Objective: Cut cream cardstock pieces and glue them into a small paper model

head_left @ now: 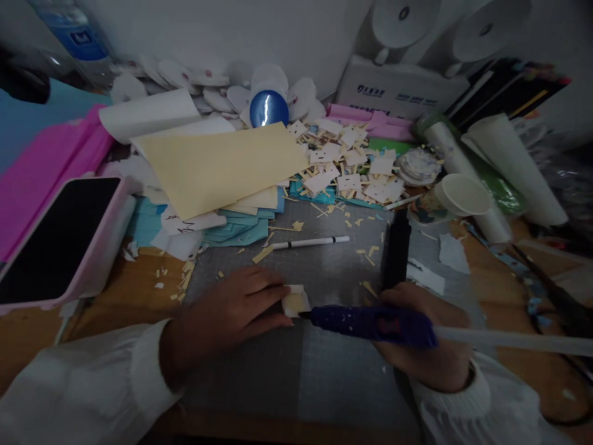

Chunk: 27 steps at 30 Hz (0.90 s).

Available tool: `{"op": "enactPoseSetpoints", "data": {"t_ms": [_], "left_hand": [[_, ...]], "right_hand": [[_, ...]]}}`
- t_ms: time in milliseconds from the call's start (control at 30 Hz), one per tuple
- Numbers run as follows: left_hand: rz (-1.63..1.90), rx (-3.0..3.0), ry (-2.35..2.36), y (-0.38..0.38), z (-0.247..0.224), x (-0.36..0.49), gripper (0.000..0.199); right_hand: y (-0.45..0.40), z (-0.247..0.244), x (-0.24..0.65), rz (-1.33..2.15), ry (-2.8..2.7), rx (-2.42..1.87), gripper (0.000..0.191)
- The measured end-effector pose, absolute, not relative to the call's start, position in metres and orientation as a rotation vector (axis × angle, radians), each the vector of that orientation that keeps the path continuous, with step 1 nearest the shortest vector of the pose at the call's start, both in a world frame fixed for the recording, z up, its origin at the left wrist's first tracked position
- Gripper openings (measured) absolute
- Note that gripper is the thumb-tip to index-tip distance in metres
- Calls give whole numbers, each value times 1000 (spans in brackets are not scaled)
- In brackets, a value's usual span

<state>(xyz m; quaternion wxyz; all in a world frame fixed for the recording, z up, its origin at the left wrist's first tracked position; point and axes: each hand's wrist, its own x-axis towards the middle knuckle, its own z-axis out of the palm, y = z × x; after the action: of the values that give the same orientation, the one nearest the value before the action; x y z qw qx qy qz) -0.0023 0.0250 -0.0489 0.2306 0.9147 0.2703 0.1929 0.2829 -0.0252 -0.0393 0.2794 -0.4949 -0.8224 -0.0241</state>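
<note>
Head view: the piece [296, 301] lies on the mat [278, 377], just right of the nearer left hand [231, 309], its finger and thumb holding the left edge. Nearly square, it shows no clear long axis. The right hand [435, 361] grips the glue gun [356, 322], which lies crosswise, nozzle pointing left at the piece.

A plain, pale wall [231, 31] rises behind the brown wooden tabletop [132, 287], both in dim, greyish light.
</note>
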Motion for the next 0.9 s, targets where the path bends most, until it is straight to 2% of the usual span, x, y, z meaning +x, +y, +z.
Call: {"op": "enactPoseSetpoints", "data": {"t_ms": [200,333,433,533,667,767,900], "left_hand": [[580,2479,777,22,-49,-3,31],[640,2352,881,19,-42,-3,32],[754,2211,976,19,-38,-2,30],[844,2019,1020,18,-37,-1,29],[884,1554,1022,15,-37,1,33],[834,1187,966,15,-35,5,38],[732,879,918,16,-31,10,31]], "right_hand": [[-27,-40,292,-126,-2066,-1515,23],[-26,-29,302,-426,-1496,-2063,45],[-34,-17,313,-338,-1188,-2293,66],[-53,-14,328,-246,-936,-2478,73],[-77,-30,350,-139,-839,-2708,74],[-86,-43,360,20,-936,-2809,67],[-95,-41,365,-102,-1118,-2634,55]]}}
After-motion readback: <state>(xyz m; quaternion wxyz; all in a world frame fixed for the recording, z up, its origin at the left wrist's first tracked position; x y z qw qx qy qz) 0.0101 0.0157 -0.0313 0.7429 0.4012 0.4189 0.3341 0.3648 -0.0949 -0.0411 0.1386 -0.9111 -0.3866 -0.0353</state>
